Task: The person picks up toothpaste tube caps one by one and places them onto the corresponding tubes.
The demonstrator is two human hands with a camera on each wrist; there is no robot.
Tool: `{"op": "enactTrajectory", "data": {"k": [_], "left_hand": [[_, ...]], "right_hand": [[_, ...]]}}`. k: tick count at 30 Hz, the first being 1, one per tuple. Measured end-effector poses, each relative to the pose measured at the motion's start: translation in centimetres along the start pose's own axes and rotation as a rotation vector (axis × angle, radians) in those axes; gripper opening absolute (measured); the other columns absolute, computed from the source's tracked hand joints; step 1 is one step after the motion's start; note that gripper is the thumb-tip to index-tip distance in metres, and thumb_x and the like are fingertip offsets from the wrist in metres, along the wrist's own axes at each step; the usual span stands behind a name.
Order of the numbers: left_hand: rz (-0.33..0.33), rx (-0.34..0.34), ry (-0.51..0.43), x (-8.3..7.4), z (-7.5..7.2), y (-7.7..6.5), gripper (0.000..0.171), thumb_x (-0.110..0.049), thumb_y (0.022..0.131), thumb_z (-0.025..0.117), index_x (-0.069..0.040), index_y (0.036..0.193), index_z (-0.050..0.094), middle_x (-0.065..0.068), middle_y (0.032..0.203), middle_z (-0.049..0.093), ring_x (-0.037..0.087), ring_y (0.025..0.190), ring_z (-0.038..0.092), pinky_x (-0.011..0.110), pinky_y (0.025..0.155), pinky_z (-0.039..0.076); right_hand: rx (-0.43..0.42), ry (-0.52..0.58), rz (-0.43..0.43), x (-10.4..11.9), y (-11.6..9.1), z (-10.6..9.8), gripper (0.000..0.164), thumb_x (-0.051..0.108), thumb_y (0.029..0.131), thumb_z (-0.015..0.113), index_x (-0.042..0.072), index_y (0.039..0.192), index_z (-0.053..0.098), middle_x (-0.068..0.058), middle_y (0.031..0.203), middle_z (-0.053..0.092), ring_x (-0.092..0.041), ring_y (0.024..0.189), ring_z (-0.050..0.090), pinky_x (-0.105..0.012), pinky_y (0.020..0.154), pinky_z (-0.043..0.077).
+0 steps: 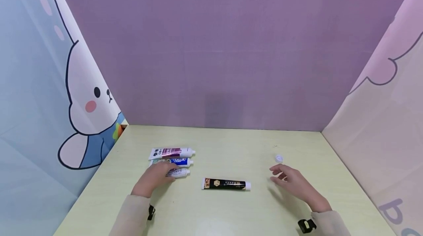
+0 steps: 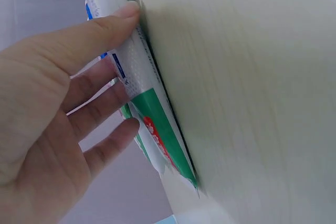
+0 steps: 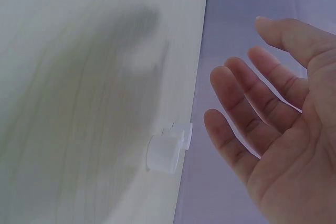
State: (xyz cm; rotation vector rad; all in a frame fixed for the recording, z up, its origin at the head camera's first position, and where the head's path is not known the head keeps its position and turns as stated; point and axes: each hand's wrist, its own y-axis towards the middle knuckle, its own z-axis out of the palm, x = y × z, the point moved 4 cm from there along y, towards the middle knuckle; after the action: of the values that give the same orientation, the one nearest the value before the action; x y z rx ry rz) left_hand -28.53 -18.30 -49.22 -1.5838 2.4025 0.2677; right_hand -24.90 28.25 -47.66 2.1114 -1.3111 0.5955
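Note:
Three toothpaste tubes lie side by side at the left of the table: a purple-and-white tube [image 1: 172,153] farthest, a blue tube [image 1: 181,161] in the middle, a white tube with a green end [image 2: 139,85] nearest. My left hand [image 1: 155,177] holds the nearest tube, thumb along its side and fingers on its far side. A narrow bare nozzle shows on each tube. A black toothpaste tube [image 1: 226,184] with a white cap lies at the middle front. My right hand [image 1: 294,182] hovers with loosely bent fingers, holding nothing, close to small white caps [image 3: 164,153].
A pale wood table [image 1: 231,214] bears everything. Behind it stands a purple cloth wall [image 1: 224,52]; printed cloth walls [image 1: 380,129] flank both sides. A black strap [image 1: 306,225] is on the right wrist.

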Motion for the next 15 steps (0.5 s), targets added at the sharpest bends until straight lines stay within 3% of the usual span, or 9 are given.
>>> {"op": "enactTrajectory", "data": {"k": [15], "left_hand": [[0.231, -0.108, 0.031, -1.0, -1.4, 0.1, 0.038, -0.015, 0.091, 0.075, -0.001, 0.125, 0.067, 0.014, 0.120, 0.067, 0.034, 0.113, 0.062, 0.048, 0.098, 0.049]], "right_hand": [[-0.017, -0.039, 0.045, -0.6, -0.5, -0.8, 0.028, 0.014, 0.094, 0.071, -0.001, 0.117, 0.066, -0.011, 0.105, 0.070, -0.013, 0.085, 0.065, -0.030, 0.073, 0.055]]}}
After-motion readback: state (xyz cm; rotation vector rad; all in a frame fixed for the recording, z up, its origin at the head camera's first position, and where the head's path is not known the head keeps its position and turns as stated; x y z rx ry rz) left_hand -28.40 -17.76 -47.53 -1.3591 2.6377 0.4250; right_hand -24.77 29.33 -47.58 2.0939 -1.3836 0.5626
